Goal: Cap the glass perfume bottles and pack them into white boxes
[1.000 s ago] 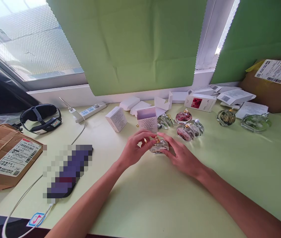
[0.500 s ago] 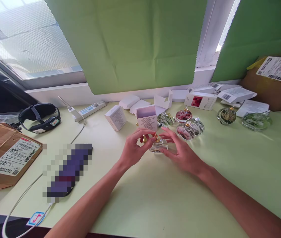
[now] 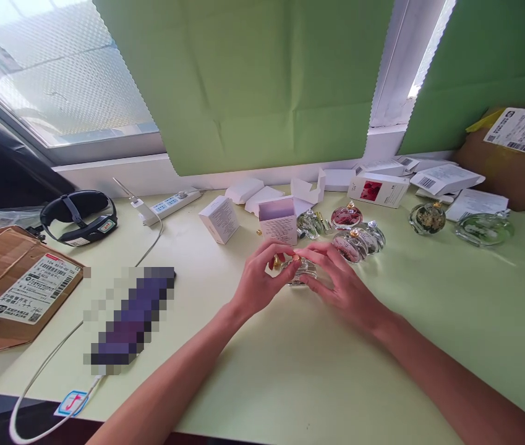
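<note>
Far left on the pale green table (image 3: 429, 321): taped cardboard parcel (image 3: 12, 290), black headband (image 3: 79, 216), power strip (image 3: 172, 203) by the sill, all set back out of reach. Mid-table, open white box (image 3: 278, 221) standing mouth-up. Just before it, left hand (image 3: 257, 281) pinching the gold cap (image 3: 295, 258) between thumb and fingertips, likely to turn or seat it. Small glass bottle (image 3: 302, 272) resting on the table, steadied by right hand (image 3: 341, 284), fingers curled close around its far side. Rightward, pink bottles (image 3: 350, 232) clustered, green-filled bottles (image 3: 482, 227) apart, flattened cartons (image 3: 443, 179) behind.
</note>
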Demonstrator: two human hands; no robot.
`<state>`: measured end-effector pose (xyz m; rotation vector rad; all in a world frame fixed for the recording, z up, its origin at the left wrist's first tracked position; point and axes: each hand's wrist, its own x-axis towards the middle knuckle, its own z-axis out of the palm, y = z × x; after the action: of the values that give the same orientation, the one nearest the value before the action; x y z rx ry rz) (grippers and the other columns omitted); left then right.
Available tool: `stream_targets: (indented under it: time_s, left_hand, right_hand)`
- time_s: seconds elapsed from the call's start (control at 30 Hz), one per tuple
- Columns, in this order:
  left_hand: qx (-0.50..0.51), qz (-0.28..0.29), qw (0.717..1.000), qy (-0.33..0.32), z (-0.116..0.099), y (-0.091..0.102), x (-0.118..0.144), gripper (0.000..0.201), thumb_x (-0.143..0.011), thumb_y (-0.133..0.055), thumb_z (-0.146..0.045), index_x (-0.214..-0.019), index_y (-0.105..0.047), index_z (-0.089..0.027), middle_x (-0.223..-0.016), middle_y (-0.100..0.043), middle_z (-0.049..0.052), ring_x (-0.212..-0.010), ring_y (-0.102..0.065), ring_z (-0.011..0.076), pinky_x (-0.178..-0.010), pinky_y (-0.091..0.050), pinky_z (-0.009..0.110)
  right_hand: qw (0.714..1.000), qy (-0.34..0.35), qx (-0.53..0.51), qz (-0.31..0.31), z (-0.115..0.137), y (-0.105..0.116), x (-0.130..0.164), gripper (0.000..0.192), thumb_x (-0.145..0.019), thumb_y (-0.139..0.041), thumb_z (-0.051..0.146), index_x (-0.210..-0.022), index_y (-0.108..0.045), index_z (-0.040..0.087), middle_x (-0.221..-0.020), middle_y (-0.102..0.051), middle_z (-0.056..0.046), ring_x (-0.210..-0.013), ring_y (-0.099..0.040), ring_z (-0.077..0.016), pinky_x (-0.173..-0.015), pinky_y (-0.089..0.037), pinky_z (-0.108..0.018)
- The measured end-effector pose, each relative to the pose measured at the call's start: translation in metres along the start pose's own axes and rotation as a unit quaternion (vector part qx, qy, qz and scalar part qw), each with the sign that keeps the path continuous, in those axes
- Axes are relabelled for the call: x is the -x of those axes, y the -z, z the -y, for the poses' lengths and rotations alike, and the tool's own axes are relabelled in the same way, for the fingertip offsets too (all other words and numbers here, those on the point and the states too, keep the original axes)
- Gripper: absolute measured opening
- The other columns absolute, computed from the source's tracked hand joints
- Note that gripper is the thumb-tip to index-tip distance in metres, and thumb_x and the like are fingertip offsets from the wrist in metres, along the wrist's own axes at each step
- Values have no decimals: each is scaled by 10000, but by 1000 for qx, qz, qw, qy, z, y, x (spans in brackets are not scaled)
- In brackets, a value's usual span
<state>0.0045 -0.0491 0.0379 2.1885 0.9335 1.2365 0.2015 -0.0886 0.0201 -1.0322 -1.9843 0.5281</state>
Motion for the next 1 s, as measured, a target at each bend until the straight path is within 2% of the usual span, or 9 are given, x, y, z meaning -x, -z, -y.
stream_targets:
  time_s: [0.23, 0.47, 0.8, 1.0]
  left_hand:
    - [-15, -16, 1000, 18, 0, -5, 1, 81, -888, -677, -251, -941, -652, -195, -895, -619, 25, -751, -559, 110, -624, -451, 245]
    - [-25, -6, 999, 20, 0, -6, 2, 116, -895, -668, -273, -979, -650, -196, -908, -614, 33, -781, -560, 123, -646, -464, 255]
    - [-3, -3, 1000, 11, 3, -6, 2, 69, -916, -640, -265, -944, -634, -202, -914, -593, 27, -762, -555, 111, -625, -449, 248]
    - [-4, 17, 1000, 8, 3, -3, 2, 101, -901, -646, -237, -997, -639, -205, -937, -594, 31, -797, -559, 122, -649, -453, 256]
  right_hand:
    - [1000, 12, -4, 5, -1, -1, 0, 478, -1014, -486, 251, -1447, -432, 445, -1337, -448, -51, -1238, -538, -217, -1057, -491, -429]
    - [1000, 15, 7, -1, 0, 0, -1, 459, -1012, -501, 279, -1438, -443, 441, -1326, -452, -50, -1304, -477, -229, -1086, -469, -457]
    - [1000, 5, -1, 7, 0, 0, 1, 448, -1013, -495, 284, -1431, -453, 439, -1371, -411, -60, -1149, -590, -217, -1011, -534, -467]
    - [1000, 7, -9, 13, -1, 0, 1, 448, -1013, -493, 274, -1427, -461, 444, -1359, -415, -56, -1140, -581, -208, -1005, -538, -456]
